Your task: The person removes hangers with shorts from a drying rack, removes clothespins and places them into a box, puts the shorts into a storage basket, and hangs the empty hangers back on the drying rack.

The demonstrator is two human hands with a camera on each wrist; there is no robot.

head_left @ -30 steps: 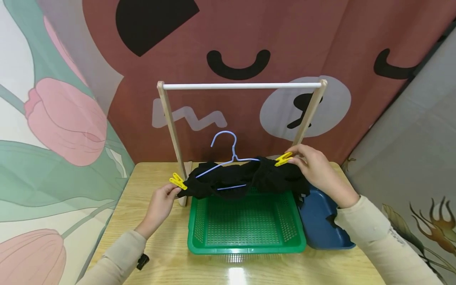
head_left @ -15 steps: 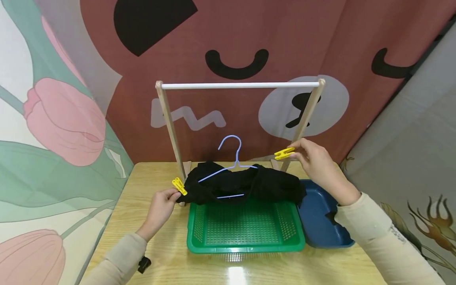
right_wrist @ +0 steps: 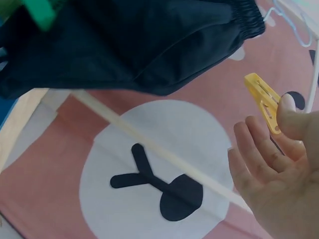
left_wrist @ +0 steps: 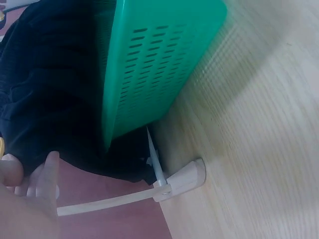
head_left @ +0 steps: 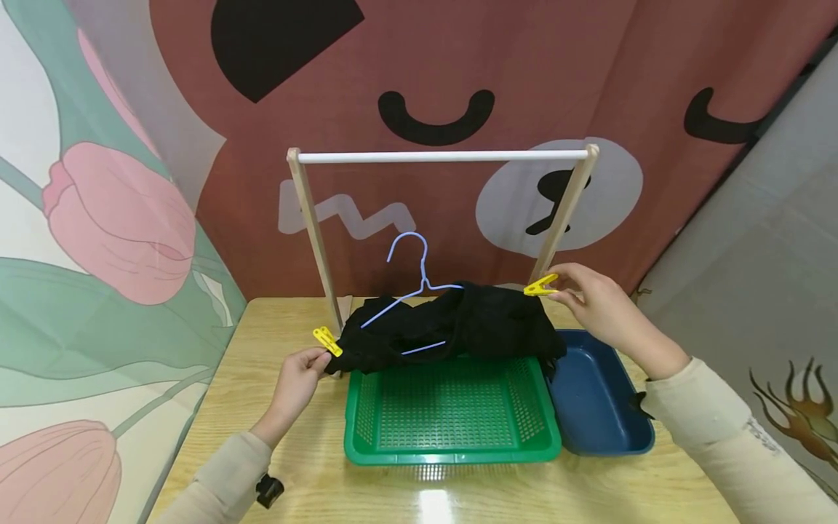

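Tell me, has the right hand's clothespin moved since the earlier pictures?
Yes: in the head view, the clothespin has moved rightward, judged against the wooden rack.

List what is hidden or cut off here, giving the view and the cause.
Lower ends of the hanger: head view, covered by black cloth.
Foot of the right wooden post: head view, behind the cloth.
Most of the yellow clip by the left hand: left wrist view, cut off by the picture's left edge.

Cream long sleeves (head_left: pixel 729 444), bare hands (head_left: pixel 296 384)
Broad matching cuffs (head_left: pixel 237 458); a small grey marking (head_left: pixel 764 435), too small to read, on the right sleeve; a black piece (head_left: pixel 269 490) beside the left cuff
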